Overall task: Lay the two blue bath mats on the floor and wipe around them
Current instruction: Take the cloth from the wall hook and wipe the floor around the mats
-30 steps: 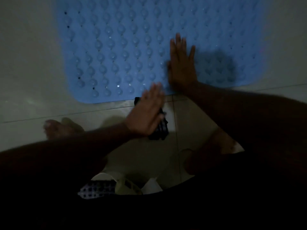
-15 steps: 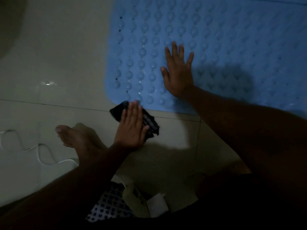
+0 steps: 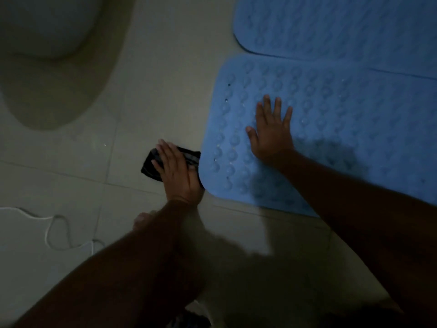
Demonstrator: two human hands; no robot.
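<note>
Pale floor tiles are filling the dim room, with grout lines running across them. Nearest the camera, two bare forearms are reaching forward from the bottom edge. A thin white cord is lying in loose loops on the tiles at the left, and the toes of a bare foot are showing just beside the left forearm.

Further out, the left hand is pressing down on a dark cloth on the floor, its fingers lying straight and close together over the fabric, not curled round it. The cloth is sitting right against the rounded corner of the near blue mat, touching or almost touching its edge.

The right hand is resting palm-down on that mat near its left end, fingers spread wide and the thumb pointing out to the left. The mat is lying flat on the tiles, its surface covered in rows of round bumps.

Beyond it, the far blue mat is also lying flat, its long edge running right alongside the near one. At the far left, a pale rounded fixture is standing on the floor, well apart from both mats.
</note>
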